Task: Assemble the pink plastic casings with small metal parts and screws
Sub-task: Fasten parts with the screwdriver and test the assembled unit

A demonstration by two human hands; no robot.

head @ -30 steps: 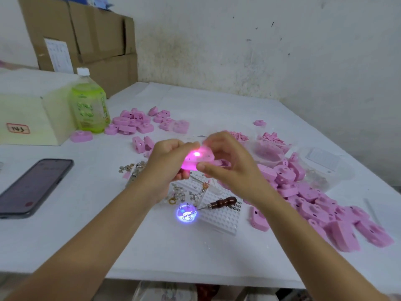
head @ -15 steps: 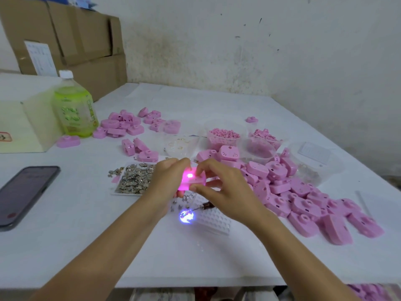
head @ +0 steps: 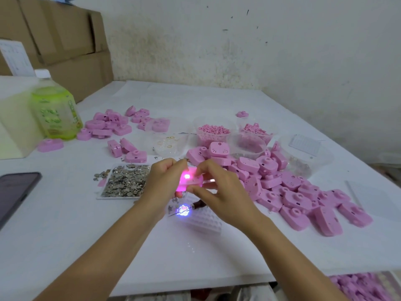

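A: While the casing [head: 192,181] is still lit pink, it has been lowered from nearer the camera to just over the table [head: 65,224], beside the metal parts [head: 125,181]. What is meant by that?
B: A light test is judged to be under way. The glow has been kept up throughout and a bluish spot [head: 183,210] is thrown on the table below, so the contacts are taken as seated. Screws are probably next; none are seen being fitted
A: Grip?
B: The casing is held clear of the table by both hands. Left hand [head: 161,181]: fingers are curled round its left end. Right hand [head: 221,196]: thumb and forefinger are clamped on its right side, the rest are loosely bent
A: What else is around?
B: A wooden-handled tool [head: 199,205] is laid just under the hands, tip by the spot, next to a white grid block [head: 205,220]. A big pile [head: 293,192] of casings is heaped to the right, and a smaller lot [head: 108,124] far left by the bottle [head: 56,114]. Tubs [head: 213,132] are set behind, and a phone [head: 15,192] at the left edge
A: Obstructions?
B: The tool is partly hidden under the right hand, so one hand must be freed for it. Loose bits [head: 173,202] are scattered by the spot and could be knocked
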